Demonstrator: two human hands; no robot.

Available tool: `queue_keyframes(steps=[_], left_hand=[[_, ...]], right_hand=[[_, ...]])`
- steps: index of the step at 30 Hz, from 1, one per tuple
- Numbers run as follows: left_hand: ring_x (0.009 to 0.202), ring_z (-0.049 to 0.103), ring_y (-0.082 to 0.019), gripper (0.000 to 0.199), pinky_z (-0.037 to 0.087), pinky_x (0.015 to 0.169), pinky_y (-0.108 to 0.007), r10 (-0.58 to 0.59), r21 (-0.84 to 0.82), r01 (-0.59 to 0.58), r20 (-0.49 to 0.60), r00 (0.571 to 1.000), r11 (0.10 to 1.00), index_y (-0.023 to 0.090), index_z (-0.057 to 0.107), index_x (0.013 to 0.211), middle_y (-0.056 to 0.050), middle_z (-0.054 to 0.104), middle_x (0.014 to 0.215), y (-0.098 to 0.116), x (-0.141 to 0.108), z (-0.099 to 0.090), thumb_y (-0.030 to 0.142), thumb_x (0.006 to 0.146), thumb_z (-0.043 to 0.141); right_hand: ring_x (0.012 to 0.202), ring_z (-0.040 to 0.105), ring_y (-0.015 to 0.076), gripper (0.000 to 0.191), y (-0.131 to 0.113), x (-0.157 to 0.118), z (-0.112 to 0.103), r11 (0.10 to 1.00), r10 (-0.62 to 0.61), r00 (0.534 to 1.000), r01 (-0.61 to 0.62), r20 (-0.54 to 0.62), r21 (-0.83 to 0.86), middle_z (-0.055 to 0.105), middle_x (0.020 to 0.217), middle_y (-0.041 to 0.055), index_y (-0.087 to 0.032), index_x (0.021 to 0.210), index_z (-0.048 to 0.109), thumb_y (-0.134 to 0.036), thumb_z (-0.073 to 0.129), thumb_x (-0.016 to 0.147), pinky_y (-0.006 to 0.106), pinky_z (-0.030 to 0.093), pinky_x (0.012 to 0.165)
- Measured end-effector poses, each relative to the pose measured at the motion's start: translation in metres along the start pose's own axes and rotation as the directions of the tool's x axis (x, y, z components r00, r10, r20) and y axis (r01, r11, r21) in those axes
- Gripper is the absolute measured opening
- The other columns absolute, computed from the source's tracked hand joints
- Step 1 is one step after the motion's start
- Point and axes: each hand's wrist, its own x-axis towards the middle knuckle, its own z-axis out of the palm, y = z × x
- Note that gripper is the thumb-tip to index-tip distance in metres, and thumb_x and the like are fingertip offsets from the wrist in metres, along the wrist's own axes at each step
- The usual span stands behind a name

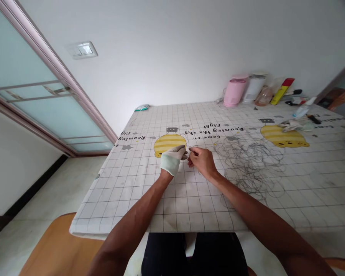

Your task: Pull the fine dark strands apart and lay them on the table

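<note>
My left hand [173,158], in a whitish glove with grey fingertips, is over the yellow bear print near the middle of the table. Its fingers are pressed together. Close beside it on the right is my bare right hand [202,161], with thumb and forefinger pinched. A tiny dark bit shows at those fingertips, too small to name. The two hands face each other with a narrow gap between them. A loose tangle of thin dark wire or thread [248,165] lies on the cloth, just right of my right hand and partly behind the right forearm.
A checked tablecloth [123,199] covers the table against the wall. At the back right stand a pink cylinder [235,92], a white cylinder [253,89] and a yellow can with a red cap [281,92]. A crumpled glove or cloth [296,124] lies nearer. A wooden chair [60,245] is at lower left.
</note>
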Motion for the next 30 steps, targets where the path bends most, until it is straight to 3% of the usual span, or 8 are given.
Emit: queue_keyframes(steps=[8, 11, 13, 15, 17, 19, 26, 30], left_hand=[[0.06, 0.063, -0.012, 0.022, 0.049, 0.06, -0.022, 0.079, 0.098, -0.08, 0.016, 0.997, 0.992, 0.018, 0.074, 0.075, -0.002, 0.072, 0.071, 0.008, -0.006, -0.007, 0.036, 0.085, 0.068], [0.058, 0.059, -0.011, 0.024, 0.046, 0.057, -0.021, 0.078, 0.112, -0.08, 0.022, 0.997, 0.991, 0.017, 0.07, 0.068, -0.002, 0.07, 0.069, 0.013, -0.007, -0.013, 0.036, 0.082, 0.068], [0.056, 0.056, -0.01, 0.024, 0.043, 0.054, -0.021, 0.094, 0.14, -0.101, 0.055, 0.994, 0.985, 0.017, 0.068, 0.065, -0.002, 0.067, 0.066, 0.016, -0.007, -0.019, 0.035, 0.081, 0.067], [0.054, 0.054, -0.01, 0.025, 0.041, 0.051, -0.022, 0.106, 0.196, -0.126, 0.108, 0.988, 0.973, 0.018, 0.066, 0.063, -0.001, 0.064, 0.062, 0.019, -0.005, -0.025, 0.034, 0.081, 0.065], [0.052, 0.053, -0.01, 0.024, 0.039, 0.049, -0.022, 0.09, 0.262, -0.133, 0.171, 0.981, 0.956, 0.017, 0.067, 0.063, 0.0, 0.063, 0.06, 0.021, -0.004, -0.03, 0.035, 0.08, 0.065], [0.051, 0.052, -0.01, 0.023, 0.038, 0.047, -0.022, 0.061, 0.316, -0.132, 0.226, 0.972, 0.939, 0.017, 0.069, 0.066, 0.0, 0.062, 0.059, 0.021, -0.003, -0.035, 0.036, 0.08, 0.066], [0.048, 0.048, -0.009, 0.026, 0.035, 0.045, -0.023, -0.057, 0.398, -0.105, 0.375, 0.925, 0.911, 0.018, 0.062, 0.06, 0.001, 0.057, 0.055, 0.014, -0.003, -0.042, 0.036, 0.078, 0.069], [0.048, 0.049, -0.01, 0.024, 0.035, 0.044, -0.023, -0.109, 0.383, -0.051, 0.385, 0.917, 0.923, 0.018, 0.063, 0.063, 0.001, 0.057, 0.056, 0.013, -0.005, -0.042, 0.036, 0.075, 0.073]], right_hand=[[0.055, 0.069, 0.0166, 0.018, 0.009, -0.007, 0.007, 0.992, -0.098, 0.993, 0.102, 0.063, -0.074, 0.067, 0.066, -0.0001, -0.019, 0.087, 0.073, -0.025, 0.056, 0.09, 0.026, 0.058, 0.049], [0.061, 0.07, 0.0187, 0.021, 0.009, -0.006, -0.004, 0.93, -0.272, 0.957, 0.289, 0.104, -0.225, 0.071, 0.074, 0.0031, -0.019, 0.098, 0.074, -0.028, 0.056, 0.095, 0.03, 0.06, 0.056], [0.08, 0.073, 0.0233, 0.023, 0.004, -0.003, -0.018, 0.781, -0.501, 0.858, 0.504, 0.112, -0.37, 0.075, 0.092, 0.0083, -0.019, 0.113, 0.073, -0.027, 0.059, 0.097, 0.037, 0.064, 0.071], [0.112, 0.069, 0.0299, 0.031, -0.004, 0.002, -0.032, 0.553, -0.699, 0.694, 0.677, 0.173, -0.485, 0.073, 0.119, 0.0139, -0.02, 0.127, 0.068, -0.024, 0.062, 0.097, 0.048, 0.061, 0.095], [0.139, 0.053, 0.033, 0.038, -0.012, 0.005, -0.042, 0.339, -0.767, 0.552, 0.781, 0.327, -0.525, 0.062, 0.143, 0.0144, -0.022, 0.135, 0.064, -0.018, 0.063, 0.097, 0.057, 0.05, 0.113], [0.152, 0.039, 0.032, 0.037, -0.018, 0.008, -0.047, 0.192, -0.753, 0.457, 0.84, 0.473, -0.507, 0.054, 0.155, 0.0105, -0.025, 0.133, 0.065, -0.014, 0.062, 0.098, 0.062, 0.041, 0.12], [0.155, 0.035, 0.0301, 0.019, -0.009, 0.012, -0.05, 0.026, -0.68, 0.309, 0.916, 0.665, -0.399, 0.058, 0.153, 0.0087, -0.019, 0.101, 0.075, -0.011, 0.057, 0.102, 0.061, 0.037, 0.125], [0.141, 0.052, 0.0279, 0.022, 0.001, 0.016, -0.052, -0.011, -0.672, 0.281, 0.921, 0.685, -0.39, 0.074, 0.121, 0.009, -0.018, 0.101, 0.075, -0.007, 0.056, 0.1, 0.059, 0.042, 0.122]])
